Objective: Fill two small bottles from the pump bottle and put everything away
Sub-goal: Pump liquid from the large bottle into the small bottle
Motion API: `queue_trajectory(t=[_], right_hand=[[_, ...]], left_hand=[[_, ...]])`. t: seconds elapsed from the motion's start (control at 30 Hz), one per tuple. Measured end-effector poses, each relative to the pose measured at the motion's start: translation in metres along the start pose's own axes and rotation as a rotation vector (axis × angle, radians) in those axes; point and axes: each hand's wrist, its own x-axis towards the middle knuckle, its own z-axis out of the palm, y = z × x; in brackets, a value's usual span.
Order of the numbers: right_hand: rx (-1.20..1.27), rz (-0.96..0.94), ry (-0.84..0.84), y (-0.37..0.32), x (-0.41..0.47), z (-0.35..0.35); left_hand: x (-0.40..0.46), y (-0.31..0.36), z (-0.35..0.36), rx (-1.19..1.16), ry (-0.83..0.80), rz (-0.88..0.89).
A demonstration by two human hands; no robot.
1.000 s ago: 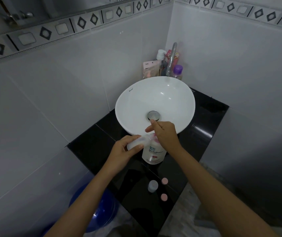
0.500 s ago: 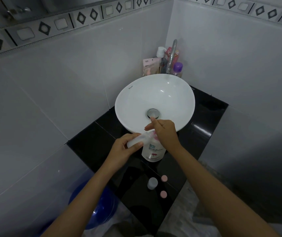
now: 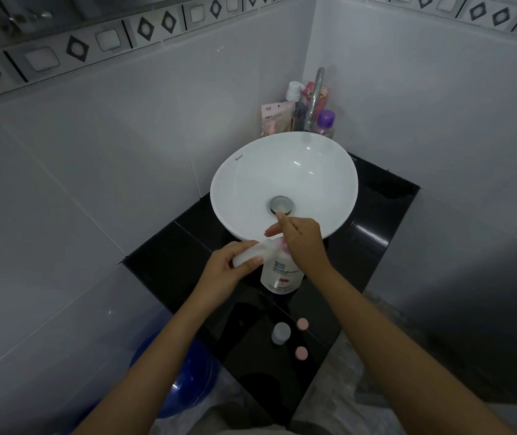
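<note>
White pump bottle (image 3: 280, 274) under right hand (image 3: 304, 243); left hand (image 3: 225, 271) fingers grip small bottle (image 3: 250, 254).

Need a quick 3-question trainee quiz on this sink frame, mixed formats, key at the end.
1. True or false: the left hand holds a small bottle tilted at the spout of the pump bottle.
2. Where is the right hand? A) in the white basin B) on top of the pump bottle C) on the faucet
3. How many pink caps lie loose on the black counter near the second small bottle?

Key: 1 true; 2 B; 3 two.
</note>
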Motion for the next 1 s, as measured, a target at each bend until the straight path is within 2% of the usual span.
queue_trajectory(t=[0.33, 0.6, 0.87, 1.0], right_hand=[[0.097, 0.046, -0.008, -0.011, 0.005, -0.004], [0.045, 0.088, -0.029, -0.006, 0.001, -0.003], [0.129, 0.047, 0.019, -0.015, 0.003, -0.005], [0.075, 0.038, 0.009, -0.006, 0.002, -0.001]], left_hand=[[0.001, 0.004, -0.002, -0.058, 0.006, 0.013], [-0.002, 0.0, 0.001, -0.061, 0.003, -0.032], [-0.001, 0.007, -0.001, -0.086, -0.006, -0.005], [0.0, 0.003, 0.0, -0.073, -0.005, -0.029]])
